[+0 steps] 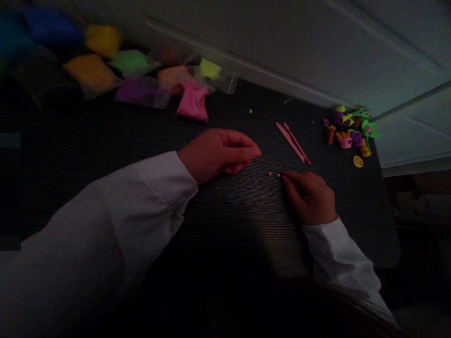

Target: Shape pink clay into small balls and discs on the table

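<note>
My left hand (pixel 225 154) is held over the dark table with thumb and forefinger pressed together; whatever is between them, if anything, is too small to make out. My right hand (pixel 312 197) rests low on the table, its thumb and forefinger closed around a tiny pink clay ball (pixel 283 176), mostly covered by the fingertips. Just left of those fingertips lie two more tiny pink balls, one (pixel 278 175) close by and another (pixel 269 173) farther left. Beyond the hands, a pink modelling knife (pixel 291 142) and a thin pink modelling stick (pixel 298 143) lie side by side.
Bags of coloured clay line the back left, including a pink lump (pixel 193 101) and an orange one (pixel 90 73). A yellow-green crumb (pixel 250 111) lies behind my left hand. Small clay figures (pixel 347 131) crowd the right end, near a yellow disc (pixel 358 161). A pale wall (pixel 268 51) borders the back.
</note>
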Demonstrator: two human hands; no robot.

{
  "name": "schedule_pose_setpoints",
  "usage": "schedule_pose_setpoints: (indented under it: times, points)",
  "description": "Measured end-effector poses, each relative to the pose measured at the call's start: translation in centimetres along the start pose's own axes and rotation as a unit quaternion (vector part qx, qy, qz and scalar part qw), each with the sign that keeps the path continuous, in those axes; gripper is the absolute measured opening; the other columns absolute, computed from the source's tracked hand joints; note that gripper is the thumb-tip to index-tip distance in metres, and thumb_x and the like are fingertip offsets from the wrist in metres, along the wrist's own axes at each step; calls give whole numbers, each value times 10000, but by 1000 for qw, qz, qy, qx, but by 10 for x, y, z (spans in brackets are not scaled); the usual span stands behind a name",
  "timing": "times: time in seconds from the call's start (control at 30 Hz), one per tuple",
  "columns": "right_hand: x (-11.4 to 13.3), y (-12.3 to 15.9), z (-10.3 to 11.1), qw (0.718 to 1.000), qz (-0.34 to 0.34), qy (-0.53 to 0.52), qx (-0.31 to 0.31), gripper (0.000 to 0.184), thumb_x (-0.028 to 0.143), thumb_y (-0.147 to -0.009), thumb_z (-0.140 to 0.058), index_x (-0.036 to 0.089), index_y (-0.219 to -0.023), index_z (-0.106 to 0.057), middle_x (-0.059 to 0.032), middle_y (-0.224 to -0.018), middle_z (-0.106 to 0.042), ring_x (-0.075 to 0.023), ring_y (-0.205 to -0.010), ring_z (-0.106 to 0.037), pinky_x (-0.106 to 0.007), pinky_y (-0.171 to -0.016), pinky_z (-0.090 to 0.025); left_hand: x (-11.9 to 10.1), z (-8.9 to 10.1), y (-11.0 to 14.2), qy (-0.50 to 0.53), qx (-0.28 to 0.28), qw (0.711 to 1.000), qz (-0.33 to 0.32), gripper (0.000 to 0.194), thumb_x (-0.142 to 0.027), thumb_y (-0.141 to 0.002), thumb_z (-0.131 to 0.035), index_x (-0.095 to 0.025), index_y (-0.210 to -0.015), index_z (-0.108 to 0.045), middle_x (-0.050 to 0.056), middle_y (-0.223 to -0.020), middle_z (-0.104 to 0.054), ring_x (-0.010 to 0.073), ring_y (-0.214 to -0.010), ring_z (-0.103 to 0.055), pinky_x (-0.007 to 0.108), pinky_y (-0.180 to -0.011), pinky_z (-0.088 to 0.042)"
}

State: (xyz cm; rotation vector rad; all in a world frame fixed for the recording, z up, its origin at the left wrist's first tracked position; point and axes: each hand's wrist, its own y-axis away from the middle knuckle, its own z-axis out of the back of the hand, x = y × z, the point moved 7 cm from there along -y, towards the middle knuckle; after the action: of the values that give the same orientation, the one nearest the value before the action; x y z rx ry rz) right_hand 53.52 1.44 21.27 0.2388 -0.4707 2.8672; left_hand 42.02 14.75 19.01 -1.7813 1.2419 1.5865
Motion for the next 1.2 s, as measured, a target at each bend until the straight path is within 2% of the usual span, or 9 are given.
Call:
schedule_pose_setpoints:
  times: [0.33,0.5,0.67,0.87,1.0,1.1,1.2]
  points:
    - [-1,0,4,1000,-18,-19,2,260,295,-739,-480,202,-961,-579,9,-621,-530,-109,-593,-485,-253,-603,-373,0,-1,0,20,16,1000,-6,86,-169,-670,-587,-115,-734,-568,-35,-528,-477,8,-402,-413,136,-381,-258]
    - [3,2,10,999,-2,-40,-10,225,244,-738,-470,186,-912,-601,-18,-687,-568,-119,-627,-504,-264,-609,-384,0,-1,0,10,17,1000,1,76,-169,-681,-574,-119,-737,-569,-38,-535,-474,8,-407,-418,144,-389,-258]
    - [5,2,7,1000,8,-16,15,260,243,-743,-460,202,-962,-593,-27,-738,-586,-129,-669,-519,-281,-643,-387,0,-1,0,3,13,1000,7,78,-182,-677,-578,-127,-732,-577,-38,-529,-474,15,-410,-419,157,-399,-259]
    - [6,3,7,1000,6,-10,5,234,250,-732,-469,199,-915,-607,-19,-697,-574,-125,-636,-503,-273,-619,-371,-1,-2,0,17,29,999,-14,84,-189,-661,-593,-134,-723,-579,-37,-528,-479,17,-414,-416,151,-388,-262]
    - [5,4,4,1000,3,13,2,279,260,-732,-472,211,-983,-583,-16,-711,-579,-127,-646,-499,-281,-641,-356,-1,-1,0,10,27,1000,-7,87,-186,-660,-593,-135,-728,-578,-35,-528,-482,19,-418,-419,148,-388,-270]
    - [3,5,6,999,-6,25,-19,256,263,-730,-472,203,-943,-601,-16,-694,-581,-126,-626,-493,-279,-628,-350,-1,-1,0,8,24,1000,-4,76,-183,-666,-585,-135,-725,-580,-35,-524,-479,20,-417,-421,147,-389,-273]
    - [4,6,4,1000,8,14,-8,247,255,-734,-471,204,-938,-599,-18,-711,-587,-123,-634,-496,-280,-643,-347,-1,-1,0,5,20,1000,2,69,-182,-671,-579,-137,-723,-580,-36,-519,-476,18,-411,-418,145,-389,-274]
